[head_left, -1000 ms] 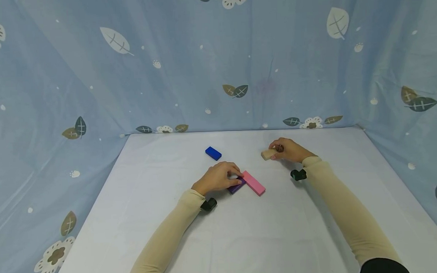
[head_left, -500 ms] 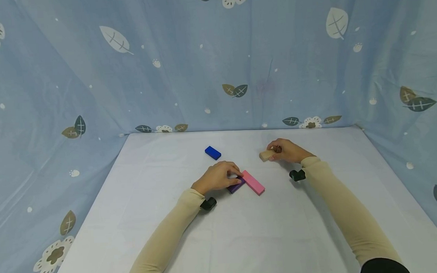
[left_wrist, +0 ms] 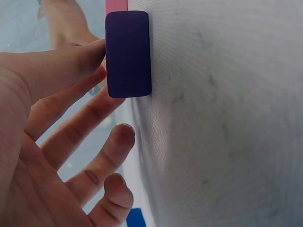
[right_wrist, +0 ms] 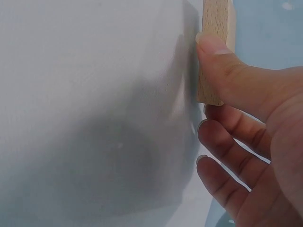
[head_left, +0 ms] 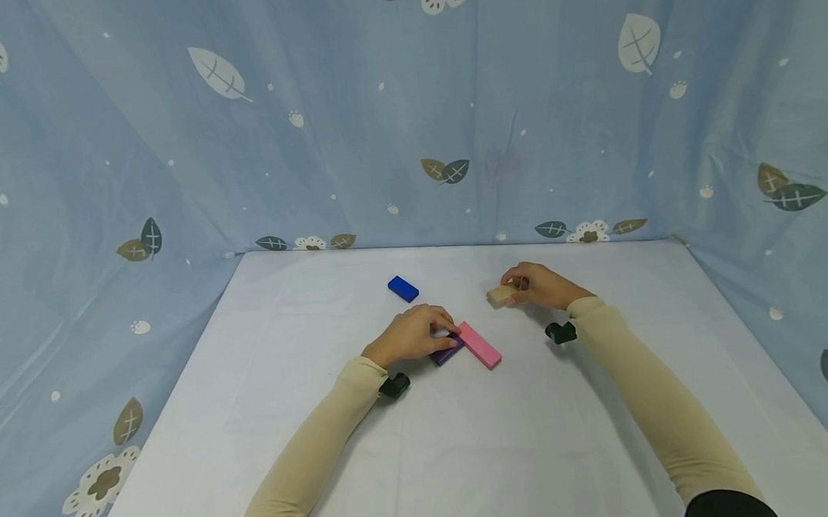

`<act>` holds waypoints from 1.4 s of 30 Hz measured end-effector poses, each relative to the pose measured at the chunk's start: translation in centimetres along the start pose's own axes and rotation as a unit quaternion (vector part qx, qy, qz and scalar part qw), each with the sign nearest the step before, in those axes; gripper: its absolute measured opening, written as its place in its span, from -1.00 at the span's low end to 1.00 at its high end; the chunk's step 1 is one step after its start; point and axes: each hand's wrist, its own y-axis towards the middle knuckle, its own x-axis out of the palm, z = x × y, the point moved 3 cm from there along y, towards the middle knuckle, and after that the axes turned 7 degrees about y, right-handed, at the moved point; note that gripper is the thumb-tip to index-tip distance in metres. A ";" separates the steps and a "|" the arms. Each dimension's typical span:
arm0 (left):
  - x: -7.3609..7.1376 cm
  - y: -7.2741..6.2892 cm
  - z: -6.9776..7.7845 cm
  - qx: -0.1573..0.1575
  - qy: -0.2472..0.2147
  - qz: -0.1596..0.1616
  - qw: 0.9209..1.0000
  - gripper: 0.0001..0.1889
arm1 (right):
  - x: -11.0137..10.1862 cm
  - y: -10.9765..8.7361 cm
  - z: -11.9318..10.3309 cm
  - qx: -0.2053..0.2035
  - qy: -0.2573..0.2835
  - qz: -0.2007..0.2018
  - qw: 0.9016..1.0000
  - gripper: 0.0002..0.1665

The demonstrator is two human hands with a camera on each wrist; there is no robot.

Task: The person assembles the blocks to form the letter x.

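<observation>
**Solid brights, pale tan and leafy blue**

At the centre of the head view the pink block (head_left: 482,348) is plain bubblegum, the purple block (head_left: 444,357) a dark violet. Upper centre, the blue block (head_left: 404,289) is solid royal blue. Right of centre, the wooden block (head_left: 500,296) is pale tan, flecked with brown grain in the right wrist view. The desk (head_left: 478,464) is plain white. The light-blue cloth backdrop (head_left: 353,130) carries white, olive-brown and dark grey-green leaves (head_left: 456,172), white flowers (head_left: 105,483) with brown centres, and white paw prints (head_left: 140,327). The sleeves (head_left: 318,444) are beige, black at the bottom edge.
</observation>
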 end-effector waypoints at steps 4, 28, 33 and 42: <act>0.0 0.0 0.1 -0.002 -0.001 -0.003 1.000 -0.74 | 0.1 -0.1 -0.4 0.003 -0.006 0.000 1.000 -0.53; 0.0 0.1 0.1 -0.008 -0.001 -0.011 1.000 -0.73 | 1.3 0.3 -1.7 -0.036 -0.014 -0.018 0.999 -0.53; 0.1 0.1 -0.1 -0.005 0.000 -0.006 1.000 -0.74 | 1.6 0.1 -2.2 -0.039 -0.014 -0.025 0.999 -0.53; 0.2 0.2 -0.2 -0.004 -0.008 -0.006 1.000 -0.74 | 1.9 -0.1 -2.9 -0.045 -0.013 -0.041 0.998 -0.55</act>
